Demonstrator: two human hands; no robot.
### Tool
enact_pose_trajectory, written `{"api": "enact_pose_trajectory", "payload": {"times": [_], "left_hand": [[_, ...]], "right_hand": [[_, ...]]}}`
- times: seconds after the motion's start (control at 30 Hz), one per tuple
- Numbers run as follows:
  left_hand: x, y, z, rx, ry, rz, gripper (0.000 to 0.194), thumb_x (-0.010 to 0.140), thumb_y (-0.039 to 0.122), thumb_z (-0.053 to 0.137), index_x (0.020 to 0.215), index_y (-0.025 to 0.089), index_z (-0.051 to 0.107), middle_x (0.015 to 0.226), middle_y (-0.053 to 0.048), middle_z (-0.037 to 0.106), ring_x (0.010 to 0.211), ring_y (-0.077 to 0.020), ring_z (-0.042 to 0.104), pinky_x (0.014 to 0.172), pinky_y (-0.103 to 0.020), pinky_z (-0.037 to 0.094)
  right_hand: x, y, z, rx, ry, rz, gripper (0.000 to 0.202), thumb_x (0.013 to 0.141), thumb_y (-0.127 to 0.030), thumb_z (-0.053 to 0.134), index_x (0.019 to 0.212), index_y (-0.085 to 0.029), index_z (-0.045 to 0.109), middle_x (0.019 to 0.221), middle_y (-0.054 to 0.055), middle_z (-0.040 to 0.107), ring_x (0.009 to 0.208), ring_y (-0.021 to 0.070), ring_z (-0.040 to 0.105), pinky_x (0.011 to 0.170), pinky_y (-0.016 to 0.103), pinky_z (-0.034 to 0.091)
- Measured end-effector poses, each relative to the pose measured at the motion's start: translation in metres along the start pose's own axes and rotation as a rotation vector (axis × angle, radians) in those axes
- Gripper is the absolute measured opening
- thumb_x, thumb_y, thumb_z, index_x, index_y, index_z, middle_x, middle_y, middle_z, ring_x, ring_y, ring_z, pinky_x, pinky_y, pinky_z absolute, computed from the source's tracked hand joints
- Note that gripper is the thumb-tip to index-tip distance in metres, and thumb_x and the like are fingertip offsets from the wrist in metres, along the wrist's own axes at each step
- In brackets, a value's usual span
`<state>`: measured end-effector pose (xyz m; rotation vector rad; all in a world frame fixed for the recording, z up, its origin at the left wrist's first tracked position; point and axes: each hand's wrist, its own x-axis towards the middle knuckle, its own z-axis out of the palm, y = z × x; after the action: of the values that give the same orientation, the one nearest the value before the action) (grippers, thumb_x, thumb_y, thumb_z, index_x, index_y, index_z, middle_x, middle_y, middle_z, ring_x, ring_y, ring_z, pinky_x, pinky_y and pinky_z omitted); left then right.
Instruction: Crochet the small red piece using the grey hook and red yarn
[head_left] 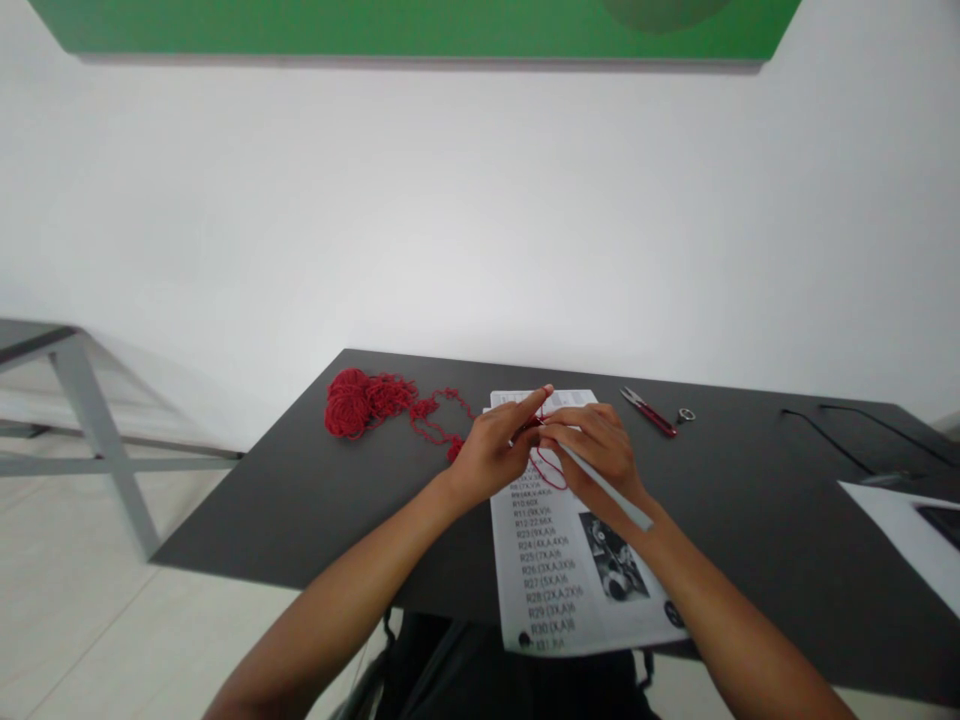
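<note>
My left hand [495, 445] is closed on a small piece of red yarn work, its index finger stretched up with a strand at the tip. Touching it from the right, my right hand [596, 440] grips a crochet hook with a flat pale grey handle [611, 490] that slants down over the wrist. A loop of red yarn [550, 480] hangs below the fingers, over a printed sheet [540, 560] with rows of text and a dark picture. The hook's tip is too small to make out.
A ball of red yarn [349, 403] lies on the dark table [300, 510] at the left, its tangled strand running toward my left hand. Behind my right hand are red-handled snips [651, 412]. Black-framed glasses [885, 478] and white paper [900, 525] lie at the right.
</note>
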<state>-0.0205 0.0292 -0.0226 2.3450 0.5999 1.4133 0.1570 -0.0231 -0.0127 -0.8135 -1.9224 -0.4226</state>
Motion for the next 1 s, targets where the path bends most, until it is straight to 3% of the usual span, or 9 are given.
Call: {"api": "enact_pose_trajectory", "payload": {"times": [0.1, 0.17, 0.37, 0.5, 0.6, 0.7, 0.8, 1.0], "left_hand": [[-0.001, 0.0, 0.002, -0.03, -0.014, -0.016, 0.053, 0.091, 0.01, 0.058, 0.143, 0.018, 0.056, 0.087, -0.004, 0.073, 0.067, -0.0112, 0.061, 0.068, -0.023, 0.053], [-0.002, 0.001, 0.005, -0.091, -0.01, -0.097, 0.055, 0.088, 0.01, 0.058, 0.143, 0.018, 0.058, 0.084, -0.003, 0.073, 0.064, -0.0104, 0.059, 0.065, -0.022, 0.051], [0.003, 0.011, 0.015, -0.836, 0.06, -0.605, 0.07, 0.079, 0.03, 0.079, 0.143, 0.014, 0.056, 0.074, 0.0, 0.07, 0.058, -0.0092, 0.057, 0.056, -0.022, 0.044], [0.003, 0.016, 0.019, -1.072, 0.139, -0.754, 0.07, 0.069, 0.034, 0.091, 0.131, 0.013, 0.065, 0.07, 0.001, 0.068, 0.05, -0.005, 0.05, 0.051, -0.019, 0.037], [0.002, 0.018, 0.023, -1.052, 0.174, -0.711, 0.071, 0.072, 0.036, 0.089, 0.135, 0.015, 0.062, 0.073, 0.001, 0.07, 0.054, -0.0062, 0.055, 0.053, -0.019, 0.042], [-0.001, 0.016, 0.026, -0.907, 0.188, -0.541, 0.073, 0.082, 0.036, 0.08, 0.147, 0.019, 0.052, 0.081, -0.001, 0.074, 0.068, -0.0108, 0.065, 0.065, -0.023, 0.054], [-0.004, 0.012, 0.025, -0.691, 0.17, -0.366, 0.066, 0.091, 0.032, 0.071, 0.151, 0.021, 0.047, 0.093, -0.003, 0.076, 0.078, -0.0131, 0.069, 0.076, -0.029, 0.06], [-0.003, 0.003, 0.013, -0.353, 0.194, -0.174, 0.059, 0.096, 0.025, 0.063, 0.152, 0.021, 0.046, 0.095, -0.006, 0.078, 0.077, -0.0129, 0.068, 0.076, -0.029, 0.06]], "right_hand": [[0.0, 0.002, 0.001, -0.075, -0.034, -0.042, 0.014, 0.095, -0.016, 0.065, 0.107, -0.022, 0.068, 0.095, 0.007, 0.075, 0.085, 0.021, 0.071, 0.082, 0.041, 0.05], [-0.001, 0.004, 0.001, -0.119, -0.044, -0.077, 0.012, 0.096, -0.017, 0.064, 0.106, -0.022, 0.068, 0.093, 0.007, 0.074, 0.083, 0.0206, 0.069, 0.08, 0.04, 0.05], [-0.003, 0.005, 0.0, -0.229, 0.011, -0.114, 0.018, 0.094, -0.014, 0.068, 0.11, -0.022, 0.067, 0.095, 0.006, 0.075, 0.094, 0.0215, 0.07, 0.085, 0.038, 0.049], [-0.003, 0.001, -0.003, -0.293, 0.016, -0.094, 0.019, 0.094, -0.015, 0.069, 0.111, -0.023, 0.067, 0.097, 0.005, 0.076, 0.099, 0.0217, 0.072, 0.087, 0.038, 0.047], [-0.003, -0.002, -0.002, -0.34, 0.027, -0.077, 0.019, 0.093, -0.013, 0.069, 0.11, -0.022, 0.067, 0.098, 0.005, 0.077, 0.1, 0.0216, 0.074, 0.088, 0.038, 0.045], [-0.005, -0.002, 0.001, -0.327, 0.041, -0.049, 0.019, 0.093, -0.013, 0.069, 0.11, -0.022, 0.068, 0.101, 0.007, 0.078, 0.099, 0.0226, 0.075, 0.089, 0.04, 0.044], [-0.005, -0.003, 0.003, -0.176, 0.099, 0.062, 0.016, 0.094, -0.017, 0.069, 0.108, -0.025, 0.07, 0.103, 0.007, 0.079, 0.097, 0.0226, 0.076, 0.089, 0.042, 0.046], [0.001, -0.008, 0.002, 0.208, 0.179, 0.306, 0.01, 0.098, -0.026, 0.063, 0.1, -0.028, 0.072, 0.102, 0.003, 0.081, 0.099, 0.024, 0.077, 0.107, 0.052, 0.047]]}}
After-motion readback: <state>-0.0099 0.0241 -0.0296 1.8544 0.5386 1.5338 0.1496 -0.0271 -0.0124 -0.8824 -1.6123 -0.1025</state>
